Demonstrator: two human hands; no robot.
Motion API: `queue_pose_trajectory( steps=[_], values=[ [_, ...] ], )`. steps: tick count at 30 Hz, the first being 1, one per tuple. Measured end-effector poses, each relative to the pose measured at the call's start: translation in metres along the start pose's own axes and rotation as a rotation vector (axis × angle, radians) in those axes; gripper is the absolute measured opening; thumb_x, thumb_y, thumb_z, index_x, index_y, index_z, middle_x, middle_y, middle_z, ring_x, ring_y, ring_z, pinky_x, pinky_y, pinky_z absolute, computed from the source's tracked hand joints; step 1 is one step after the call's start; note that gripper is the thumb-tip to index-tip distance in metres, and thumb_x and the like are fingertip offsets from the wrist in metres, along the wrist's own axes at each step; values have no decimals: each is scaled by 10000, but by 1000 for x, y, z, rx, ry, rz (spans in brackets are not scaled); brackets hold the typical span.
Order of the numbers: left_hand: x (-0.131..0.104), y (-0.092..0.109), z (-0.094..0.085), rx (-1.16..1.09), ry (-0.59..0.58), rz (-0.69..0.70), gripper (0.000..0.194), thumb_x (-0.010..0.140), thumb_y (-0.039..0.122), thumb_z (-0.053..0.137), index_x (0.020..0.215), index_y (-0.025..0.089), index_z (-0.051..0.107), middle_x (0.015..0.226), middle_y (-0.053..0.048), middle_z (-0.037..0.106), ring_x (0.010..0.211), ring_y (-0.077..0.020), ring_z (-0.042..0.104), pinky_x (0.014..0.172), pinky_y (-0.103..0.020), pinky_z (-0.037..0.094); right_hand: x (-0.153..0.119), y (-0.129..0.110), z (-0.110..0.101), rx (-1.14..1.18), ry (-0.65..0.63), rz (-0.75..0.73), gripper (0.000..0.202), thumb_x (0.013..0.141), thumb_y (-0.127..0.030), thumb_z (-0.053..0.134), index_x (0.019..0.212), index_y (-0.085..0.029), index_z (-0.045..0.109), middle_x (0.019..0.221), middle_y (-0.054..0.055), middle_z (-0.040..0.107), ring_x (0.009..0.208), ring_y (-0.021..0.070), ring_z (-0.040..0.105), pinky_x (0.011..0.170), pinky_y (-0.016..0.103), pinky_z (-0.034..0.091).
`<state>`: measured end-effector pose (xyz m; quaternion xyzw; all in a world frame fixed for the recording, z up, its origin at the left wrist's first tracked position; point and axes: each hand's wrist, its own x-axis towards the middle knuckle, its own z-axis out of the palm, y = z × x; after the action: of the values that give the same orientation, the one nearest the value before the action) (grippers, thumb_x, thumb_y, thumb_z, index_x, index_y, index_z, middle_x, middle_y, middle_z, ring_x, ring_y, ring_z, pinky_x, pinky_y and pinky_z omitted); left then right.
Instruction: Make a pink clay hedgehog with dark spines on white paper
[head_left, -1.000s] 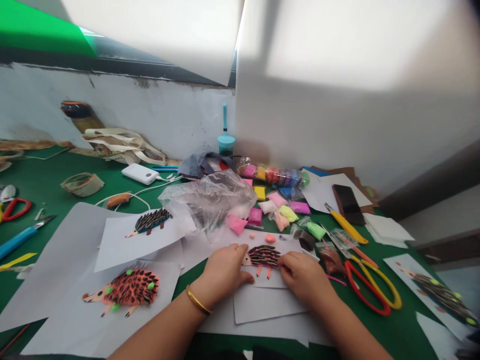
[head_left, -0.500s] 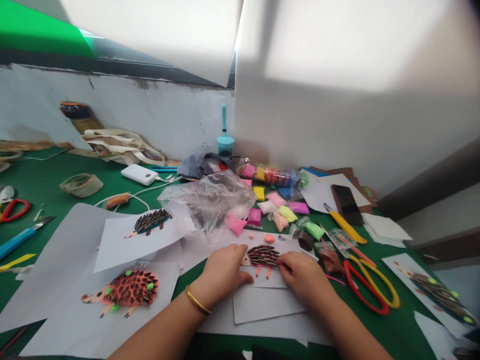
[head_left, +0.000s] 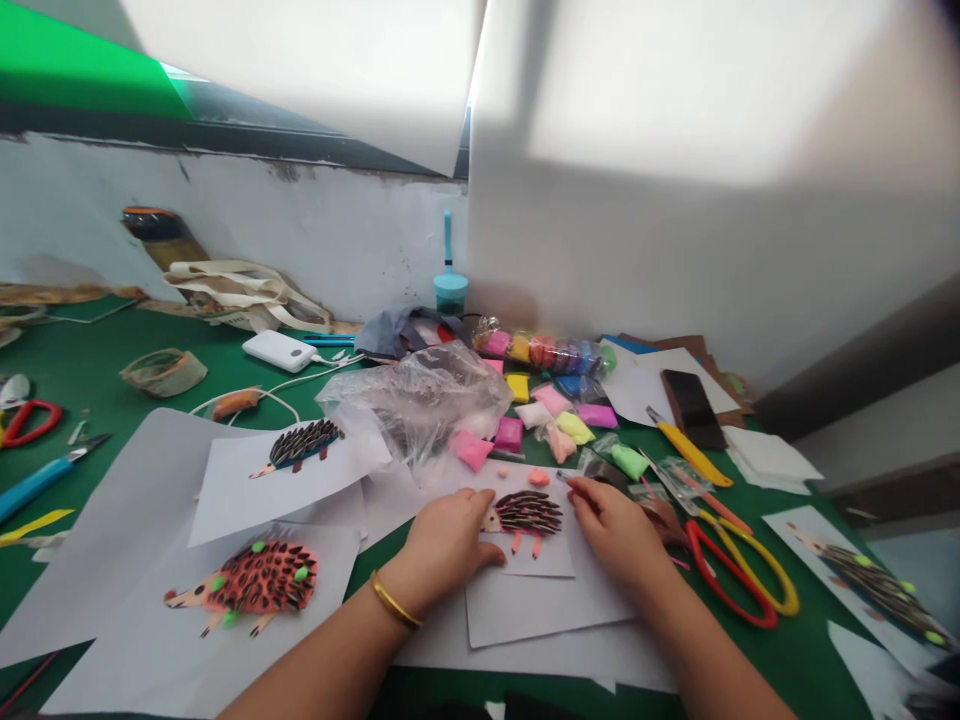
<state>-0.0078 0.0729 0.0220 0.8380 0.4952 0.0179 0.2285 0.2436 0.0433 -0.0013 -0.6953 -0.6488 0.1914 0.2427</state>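
A hedgehog picture (head_left: 528,512), with a back of dark seed-like spines and pink legs, lies on a small white sheet in front of me. My left hand (head_left: 448,545) rests at the sheet's left side by the hedgehog's head, thumb and fingers apart, partly covering the snout. My right hand (head_left: 616,528) is at the sheet's right edge, its fingers extended toward a small dark bit (head_left: 562,476) at the upper right; whether they touch it I cannot tell. A pink clay lump (head_left: 538,478) sits above the spines.
Clay packets (head_left: 574,428) and a crumpled plastic bag (head_left: 420,395) lie beyond the sheet. To the right are red-and-yellow scissors (head_left: 739,570), a yellow cutter (head_left: 694,452) and a phone (head_left: 691,408). A larger hedgehog picture (head_left: 259,578) lies at left.
My right hand has let go of the hedgehog's rear end and moved up and right toward the small dark bit. My left hand has stayed in place.
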Motion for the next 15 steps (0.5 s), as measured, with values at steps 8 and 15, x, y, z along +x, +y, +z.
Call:
queue_pose_trajectory(
  steps=[8,15],
  values=[
    [2,-2,4,6,12,37,665,681,499,749,1270,277,536,1117,-65,644,1004,-280,621,824,-339,460,11,-6,9,73,-42,43,417,867,-277,454,1257,-183,566,1016,72,701,931,207,651,827,325,493],
    [0,-4,5,-54,57,70,679,645,506,771,1248,272,565,1114,-63,653,983,-281,627,824,-339,470,10,-6,13,79,-17,30,424,846,-263,451,1241,-185,585,932,49,699,829,191,643,754,305,491]
  ],
)
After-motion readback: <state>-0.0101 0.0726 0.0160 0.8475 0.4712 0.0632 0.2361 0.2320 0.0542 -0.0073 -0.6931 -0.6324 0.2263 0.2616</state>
